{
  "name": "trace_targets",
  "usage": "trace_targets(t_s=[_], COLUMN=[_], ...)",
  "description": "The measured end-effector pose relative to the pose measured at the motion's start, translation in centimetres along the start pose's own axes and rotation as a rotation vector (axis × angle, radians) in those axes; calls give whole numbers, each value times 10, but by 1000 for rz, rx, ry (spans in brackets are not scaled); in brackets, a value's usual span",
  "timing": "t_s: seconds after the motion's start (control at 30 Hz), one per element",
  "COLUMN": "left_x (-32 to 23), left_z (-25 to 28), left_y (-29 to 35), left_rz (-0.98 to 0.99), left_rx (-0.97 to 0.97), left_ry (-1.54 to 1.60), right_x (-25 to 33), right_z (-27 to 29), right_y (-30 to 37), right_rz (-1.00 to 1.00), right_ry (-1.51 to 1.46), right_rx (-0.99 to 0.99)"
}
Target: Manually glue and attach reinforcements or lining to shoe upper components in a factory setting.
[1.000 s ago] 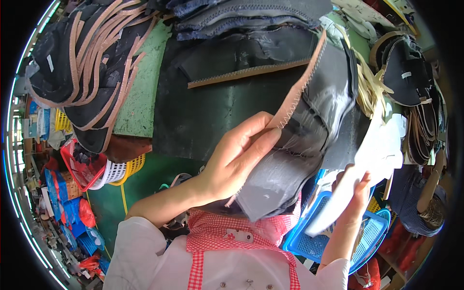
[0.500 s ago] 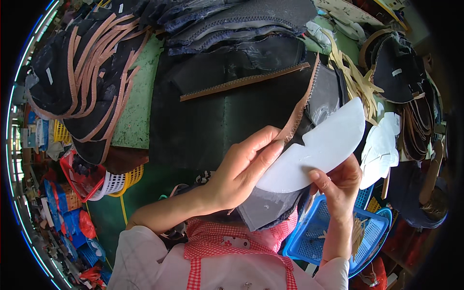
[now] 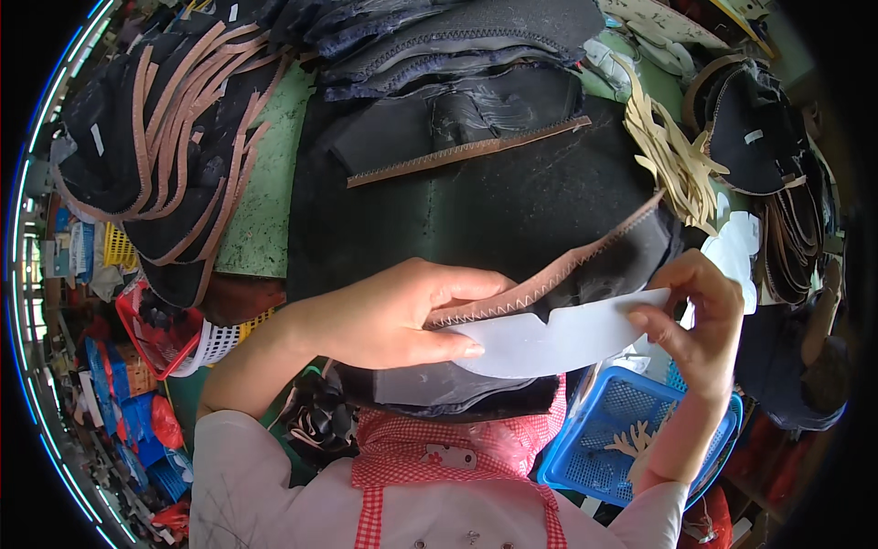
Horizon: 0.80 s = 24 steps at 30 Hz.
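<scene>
1. The left hand is closed: its thumb presses the left end of a smooth white curved sheet, its fingers passing behind a brown zigzag-stitched edging strip.
2. The right hand pinches the sheet's right end between thumb and fingers, with no visible gap around the material.
3. The sheet lies between both hands, in front of the person's chest, its small notch on the upper edge. It overlaps a dark, flexible panel that carries the brown strip, which slants up toward the right.
4. Beyond the hands, a flat black board bears another dark panel with a brown stitched edge.
5. Behind that is a heap of dark stitched pieces; to its right lie pale cream, branching cut-outs.
6. Near the right hand are more white sheets and, below, a blue perforated plastic basket.
7. Far left, dark panels with long brown strips rest on a green tabletop.
</scene>
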<state>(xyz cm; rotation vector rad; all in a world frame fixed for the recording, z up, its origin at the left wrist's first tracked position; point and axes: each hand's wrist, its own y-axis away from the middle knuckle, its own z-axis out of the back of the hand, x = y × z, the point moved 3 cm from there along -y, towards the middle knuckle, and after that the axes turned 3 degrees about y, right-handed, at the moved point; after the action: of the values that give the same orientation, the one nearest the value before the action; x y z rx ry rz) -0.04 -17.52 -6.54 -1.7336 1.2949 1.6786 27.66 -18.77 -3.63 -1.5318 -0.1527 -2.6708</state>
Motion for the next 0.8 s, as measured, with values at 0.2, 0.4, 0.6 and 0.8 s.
trace_targets(t_s=[0.2,0.4,0.6,0.8], left_x=[-3,-4,4,1], left_z=[3,16,20,18], left_y=[0,-2,-3,-14], left_rz=[-112,-36,28,-66], left_rx=[280,133,176,315], left_ry=[-189,-181,49,-257], right_x=[21,10,6,-12], right_z=[-2,13,-4,-23], right_y=[-31,-12,-19,-25], right_rz=[644,363,527,255], right_ry=[334,6,63,-43], right_rx=[238,240,308,498])
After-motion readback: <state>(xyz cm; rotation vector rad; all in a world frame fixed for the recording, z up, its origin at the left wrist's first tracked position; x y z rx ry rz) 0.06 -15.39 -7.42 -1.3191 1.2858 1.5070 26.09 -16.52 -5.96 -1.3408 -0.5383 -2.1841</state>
